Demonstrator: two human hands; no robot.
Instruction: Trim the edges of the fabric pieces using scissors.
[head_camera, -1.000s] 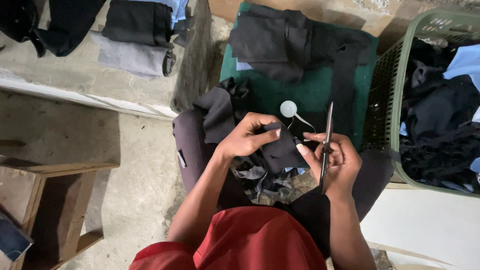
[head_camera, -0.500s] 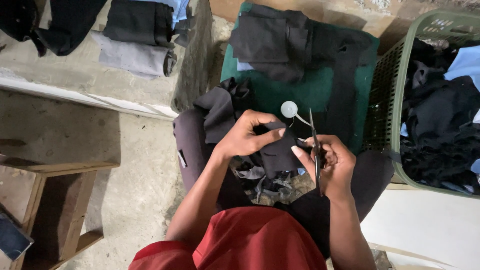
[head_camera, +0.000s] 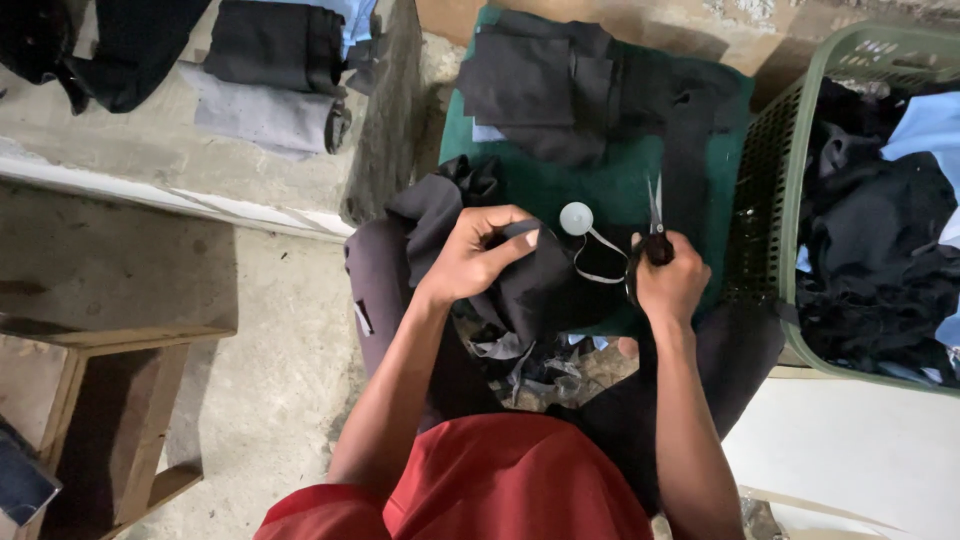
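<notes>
My left hand (head_camera: 478, 255) grips a bunched piece of black cloth (head_camera: 535, 292) held over my lap. My right hand (head_camera: 670, 282) is closed around the handles of a pair of scissors (head_camera: 655, 210), blades pointing up and away over the green mat (head_camera: 600, 180). A small white round object (head_camera: 576, 218) with a thin grey strap lies on the mat between my hands. More folded black fabric (head_camera: 540, 80) rests at the mat's far end.
A green plastic basket (head_camera: 790, 200) full of dark clothes stands at the right. Folded dark garments (head_camera: 270, 50) lie on a concrete ledge at upper left. A wooden stool (head_camera: 110, 400) stands at lower left. Cloth scraps (head_camera: 560, 370) lie between my knees.
My right hand has moved right and away from the cloth with the scissors, whose blades now point up over the mat. My left hand still grips the black cloth.
</notes>
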